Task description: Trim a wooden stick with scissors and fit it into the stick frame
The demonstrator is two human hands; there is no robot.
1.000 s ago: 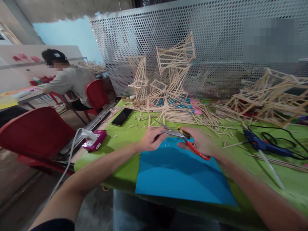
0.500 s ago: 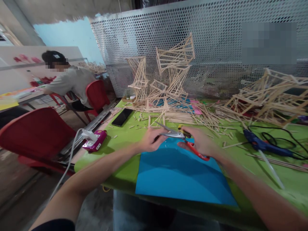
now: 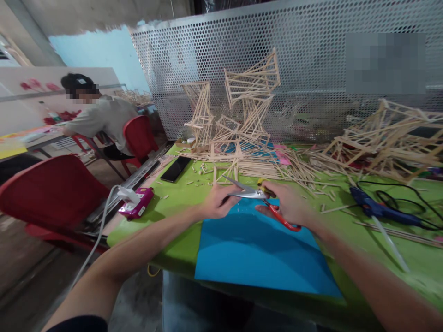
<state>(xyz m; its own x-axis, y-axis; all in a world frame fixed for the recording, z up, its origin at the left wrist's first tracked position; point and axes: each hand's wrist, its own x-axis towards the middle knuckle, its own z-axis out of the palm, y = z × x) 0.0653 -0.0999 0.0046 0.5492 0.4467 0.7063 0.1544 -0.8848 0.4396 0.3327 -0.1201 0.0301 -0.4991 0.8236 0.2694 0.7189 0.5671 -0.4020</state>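
Scissors (image 3: 258, 197) with red handles sit gripped in the right hand (image 3: 289, 203), blades parted over the far edge of one blue paper sheet (image 3: 259, 253). Left hand (image 3: 218, 201) pinches shut at the blade tips; can't tell on what. Around them: one phone (image 3: 175, 168), one blue glue gun (image 3: 377, 208), two red chairs (image 3: 51, 191), one person (image 3: 100, 117) seated further off.

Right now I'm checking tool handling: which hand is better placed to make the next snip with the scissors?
Right. The right hand already has its grip in the red handles of the scissors, blades open. The left hand sits at the blade tips, probably steadying something too small to make out.
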